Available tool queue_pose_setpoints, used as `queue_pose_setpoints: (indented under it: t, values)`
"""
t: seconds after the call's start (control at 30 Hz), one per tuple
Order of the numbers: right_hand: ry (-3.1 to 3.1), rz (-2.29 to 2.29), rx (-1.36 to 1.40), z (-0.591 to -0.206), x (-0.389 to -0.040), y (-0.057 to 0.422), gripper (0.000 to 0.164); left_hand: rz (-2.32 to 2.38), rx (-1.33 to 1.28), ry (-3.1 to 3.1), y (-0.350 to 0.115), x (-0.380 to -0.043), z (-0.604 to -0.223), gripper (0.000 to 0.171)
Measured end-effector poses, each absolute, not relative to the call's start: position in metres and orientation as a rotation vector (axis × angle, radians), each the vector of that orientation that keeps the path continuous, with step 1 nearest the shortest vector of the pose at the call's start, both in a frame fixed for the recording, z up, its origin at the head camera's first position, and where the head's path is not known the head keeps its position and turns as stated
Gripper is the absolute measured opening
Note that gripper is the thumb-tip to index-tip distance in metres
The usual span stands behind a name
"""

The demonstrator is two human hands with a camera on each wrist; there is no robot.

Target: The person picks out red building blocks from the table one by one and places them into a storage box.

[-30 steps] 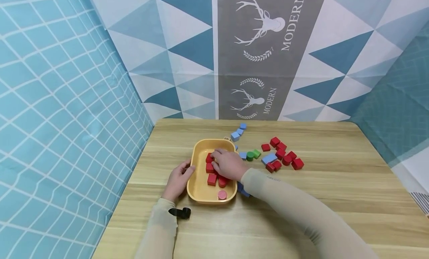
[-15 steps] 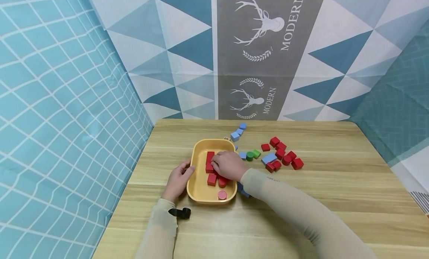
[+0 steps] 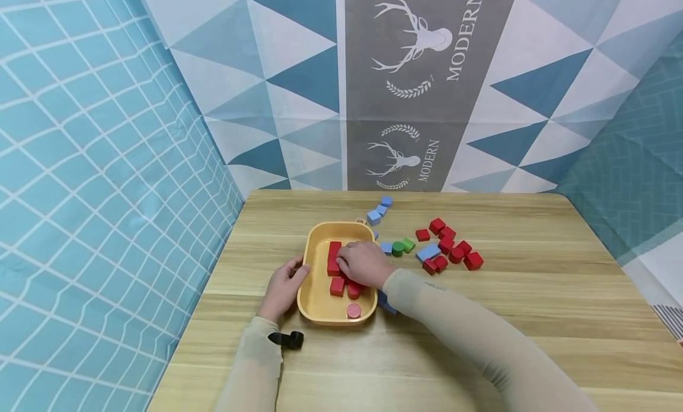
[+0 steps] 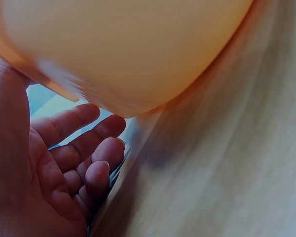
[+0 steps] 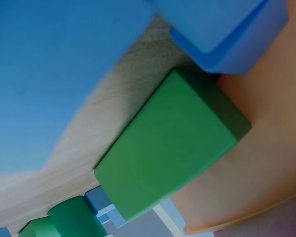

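Observation:
A yellow plastic tray [image 3: 316, 302] stands on the table with several red blocks [image 3: 337, 286] and a pinkish-red round block [image 3: 354, 310] in it. At its left side my left hand [image 3: 281, 287] grips the rim; in the left wrist view the thumb reaches the rim and fingertips [image 4: 116, 126] lie against the outer wall. My right hand [image 3: 365, 262] reaches over the right rim into the tray, fingers bent down at the red blocks. Its fingertips are hidden, so I cannot tell whether it holds one. Two red blocks [image 3: 334, 259] stand in line beside these fingers.
Loose red blocks [image 3: 446, 245], a flat light blue block [image 3: 428, 253] and a green cylinder [image 3: 398, 249] lie right of the tray. Small blue blocks [image 3: 374, 217] lie behind it. A large green block [image 5: 170, 148] sits against the tray's outer wall.
The upper red block in the tray has come into line against the one below it. My right fingers have drawn back and bent more. The left hand stays still.

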State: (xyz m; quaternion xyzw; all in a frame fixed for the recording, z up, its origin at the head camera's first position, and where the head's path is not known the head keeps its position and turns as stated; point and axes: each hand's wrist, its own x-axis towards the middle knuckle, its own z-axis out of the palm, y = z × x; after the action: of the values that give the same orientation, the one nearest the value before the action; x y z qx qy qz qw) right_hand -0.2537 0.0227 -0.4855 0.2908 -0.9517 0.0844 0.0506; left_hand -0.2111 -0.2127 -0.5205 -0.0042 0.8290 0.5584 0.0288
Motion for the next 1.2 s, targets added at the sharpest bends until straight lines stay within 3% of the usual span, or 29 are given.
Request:
queue_pose_setpoints:
  t: [0.8,1.2]
  values:
    - [-2.949,0.315,0.893,-0.481,-0.253,0.022,0.024,1.721,-0.003,2.562,-0.213,-0.21,-0.52,0.047]
    - [-2.972,0.837,0.781,-0.444,-0.273,0.059,0.032,1.743,-0.006,2.548,-0.213,-0.21,-0.521,0.047]
